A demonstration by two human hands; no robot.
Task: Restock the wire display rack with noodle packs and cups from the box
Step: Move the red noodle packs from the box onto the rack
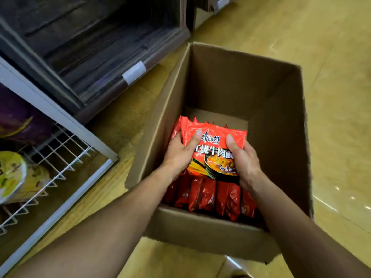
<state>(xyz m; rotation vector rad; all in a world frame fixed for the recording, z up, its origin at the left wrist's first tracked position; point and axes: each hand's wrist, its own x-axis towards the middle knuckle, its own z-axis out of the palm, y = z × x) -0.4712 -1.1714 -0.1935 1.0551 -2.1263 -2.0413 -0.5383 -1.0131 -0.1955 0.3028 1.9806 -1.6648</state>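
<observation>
Red-orange noodle packs (215, 155), printed with white lettering and a black bowl; plain brown box (230, 81); white wire rack (67, 155), left.

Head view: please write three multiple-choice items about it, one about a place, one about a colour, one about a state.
1. Where is the wire rack from the box? A) left B) right C) inside it
2. The noodle packs are: A) green B) red C) blue
3. The left hand and right hand: A) both grip packs B) both hang idle C) both press the floor
Key: 1 A, the rack stands at the picture's left; 2 B, the wrappers are red; 3 A, both hands clasp one bundle inside the box.
</observation>
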